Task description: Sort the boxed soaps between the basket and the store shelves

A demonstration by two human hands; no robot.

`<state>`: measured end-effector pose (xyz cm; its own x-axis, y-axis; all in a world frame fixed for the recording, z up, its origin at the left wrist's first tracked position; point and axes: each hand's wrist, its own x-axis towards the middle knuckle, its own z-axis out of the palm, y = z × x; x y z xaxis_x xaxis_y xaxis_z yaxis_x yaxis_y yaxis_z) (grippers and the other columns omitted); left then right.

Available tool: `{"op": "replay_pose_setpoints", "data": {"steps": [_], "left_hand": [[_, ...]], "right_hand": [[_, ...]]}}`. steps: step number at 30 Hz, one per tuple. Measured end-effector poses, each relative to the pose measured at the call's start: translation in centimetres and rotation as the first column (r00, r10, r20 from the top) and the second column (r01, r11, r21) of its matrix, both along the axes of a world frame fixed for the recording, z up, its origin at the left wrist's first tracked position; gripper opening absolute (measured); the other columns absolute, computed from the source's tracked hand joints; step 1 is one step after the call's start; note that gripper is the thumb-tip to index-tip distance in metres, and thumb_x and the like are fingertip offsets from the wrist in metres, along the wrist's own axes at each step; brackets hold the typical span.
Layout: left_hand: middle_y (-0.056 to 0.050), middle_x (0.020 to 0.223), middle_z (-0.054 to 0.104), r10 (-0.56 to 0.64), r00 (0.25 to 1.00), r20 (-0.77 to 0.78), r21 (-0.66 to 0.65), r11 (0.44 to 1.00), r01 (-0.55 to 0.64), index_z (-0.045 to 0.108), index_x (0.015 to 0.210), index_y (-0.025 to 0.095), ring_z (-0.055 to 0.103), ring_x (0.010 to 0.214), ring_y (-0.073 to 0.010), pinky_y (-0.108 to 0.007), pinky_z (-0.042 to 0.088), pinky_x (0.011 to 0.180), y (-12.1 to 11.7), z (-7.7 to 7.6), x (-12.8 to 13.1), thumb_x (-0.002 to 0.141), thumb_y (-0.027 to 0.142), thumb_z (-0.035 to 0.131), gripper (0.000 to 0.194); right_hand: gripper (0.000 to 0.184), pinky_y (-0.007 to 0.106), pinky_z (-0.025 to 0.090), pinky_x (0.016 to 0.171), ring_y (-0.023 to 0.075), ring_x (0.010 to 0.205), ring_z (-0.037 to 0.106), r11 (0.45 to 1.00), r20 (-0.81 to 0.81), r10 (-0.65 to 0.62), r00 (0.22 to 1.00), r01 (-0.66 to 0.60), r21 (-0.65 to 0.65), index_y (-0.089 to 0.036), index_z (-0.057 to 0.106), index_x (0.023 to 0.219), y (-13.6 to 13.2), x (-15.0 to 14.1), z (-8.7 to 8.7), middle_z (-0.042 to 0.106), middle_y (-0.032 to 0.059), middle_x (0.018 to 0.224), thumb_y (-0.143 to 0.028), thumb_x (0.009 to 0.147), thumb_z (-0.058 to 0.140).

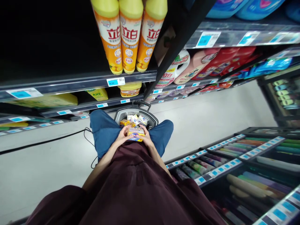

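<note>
Between my knees, both hands are closed on a yellow and blue soap pack (136, 134) with clear film on top. My left hand (123, 134) grips its left end, and my right hand (145, 136) grips its right end. Just beyond the pack stands a grey and black shopping basket (152, 116). Inside the basket lie several small wrapped packs, some white (142, 120) and some yellow-orange (124, 122). The pack in my hands hides the near part of the basket.
Ahead is a dark shelf (84, 82) with yellow dish-soap bottles (129, 37). Laundry bottles (182, 67) stand on shelves to the right. Behind me on the right is another rack (220, 170) of packaged goods. A black cable (47, 143) runs across the left.
</note>
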<state>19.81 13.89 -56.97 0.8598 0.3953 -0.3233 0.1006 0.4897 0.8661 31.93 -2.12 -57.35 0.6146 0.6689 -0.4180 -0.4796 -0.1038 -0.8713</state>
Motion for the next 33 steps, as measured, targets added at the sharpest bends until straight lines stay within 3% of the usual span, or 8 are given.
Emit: {"op": "replay_pose_setpoints", "data": {"steps": [5,10,13,18,23,27,30,33], "left_hand": [[-0.008,0.124,0.069,0.052,0.999,-0.015,-0.086,0.995,-0.053,0.057,0.135,0.026,0.063,0.123,-0.0291,-0.039,0.046,0.108,-0.4,-0.6,0.1,0.055,0.021,0.095,0.089],[-0.008,0.123,0.071,0.073,0.995,-0.062,-0.247,0.965,-0.086,0.067,0.119,0.02,0.064,0.119,-0.0276,-0.039,0.046,0.106,-1.1,-0.9,0.0,0.064,0.026,0.092,0.061],[-0.01,0.121,0.072,0.077,0.995,-0.065,-0.316,0.944,-0.093,0.068,0.123,0.019,0.065,0.116,-0.0283,-0.042,0.048,0.103,-1.4,-1.0,-0.5,0.07,0.03,0.089,0.058],[-0.008,0.125,0.071,0.182,0.98,-0.077,-0.425,0.884,-0.198,0.069,0.124,0.023,0.063,0.12,-0.0275,-0.042,0.05,0.102,-1.2,-1.3,-0.8,0.072,0.042,0.087,0.058],[-0.012,0.123,0.073,0.186,0.97,-0.157,-0.586,0.773,-0.243,0.068,0.125,0.017,0.065,0.12,-0.0309,-0.044,0.05,0.104,-0.6,-1.2,-0.2,0.083,0.062,0.071,0.062],[-0.012,0.11,0.078,0.214,0.927,-0.309,-0.619,0.695,-0.367,0.069,0.121,0.014,0.071,0.109,-0.0297,-0.042,0.054,0.098,-0.2,-1.1,-0.1,0.092,0.059,0.058,0.054],[-0.012,0.101,0.079,0.165,0.929,-0.332,-0.644,0.679,-0.351,0.07,0.116,0.013,0.074,0.095,-0.0286,-0.041,0.057,0.09,-0.1,-1.2,-0.3,0.092,0.056,0.06,0.05],[-0.012,0.094,0.08,0.045,0.948,-0.315,-0.672,0.695,-0.257,0.072,0.112,0.013,0.075,0.086,-0.0278,-0.038,0.058,0.082,-0.4,-1.4,-0.5,0.088,0.057,0.066,0.051]], "right_hand": [[0.087,0.049,0.054,0.106,0.0309,0.117,0.069,0.982,-0.171,-0.16,0.972,0.174,0.073,-0.025,0.054,0.138,0.2,-0.4,-0.1,0.072,0.0072,0.125,-0.034,0.06,0.092],[0.073,0.045,0.055,0.104,0.026,0.114,0.071,0.941,-0.303,-0.282,0.91,0.324,0.1,-0.027,0.056,0.136,1.1,-1.6,0.4,0.073,0.0045,0.124,-0.031,0.07,0.087],[0.072,0.044,0.054,0.105,0.0259,0.114,0.071,0.944,-0.333,-0.265,0.905,0.314,0.102,-0.027,0.058,0.134,1.5,-2.0,0.4,0.073,0.0047,0.125,-0.031,0.069,0.088],[0.078,0.045,0.052,0.108,0.0293,0.121,0.067,0.956,-0.262,-0.219,0.94,0.261,0.136,-0.025,0.064,0.127,1.7,-2.3,-0.2,0.073,0.0065,0.125,-0.036,0.056,0.093],[0.065,0.047,0.05,0.11,0.0291,0.12,0.068,0.974,-0.251,-0.13,0.959,0.171,0.148,-0.025,0.069,0.125,1.3,-2.3,0.3,0.074,0.0091,0.126,-0.05,0.068,0.086],[0.054,0.047,0.05,0.109,0.029,0.108,0.074,0.987,-0.238,-0.088,0.967,0.117,0.11,-0.021,0.072,0.117,1.2,-2.1,0.6,0.08,0.0089,0.103,-0.049,0.072,0.084],[0.048,0.047,0.053,0.104,0.0267,0.096,0.076,0.982,-0.249,-0.154,0.956,0.176,0.067,-0.021,0.071,0.115,1.4,-1.7,0.1,0.08,0.0054,0.083,-0.049,0.077,0.08],[0.043,0.044,0.056,0.098,0.0234,0.098,0.075,0.966,-0.292,-0.24,0.926,0.257,0.02,-0.025,0.067,0.116,1.6,-1.3,-0.4,0.08,0.0039,0.095,-0.05,0.081,0.074]]}}
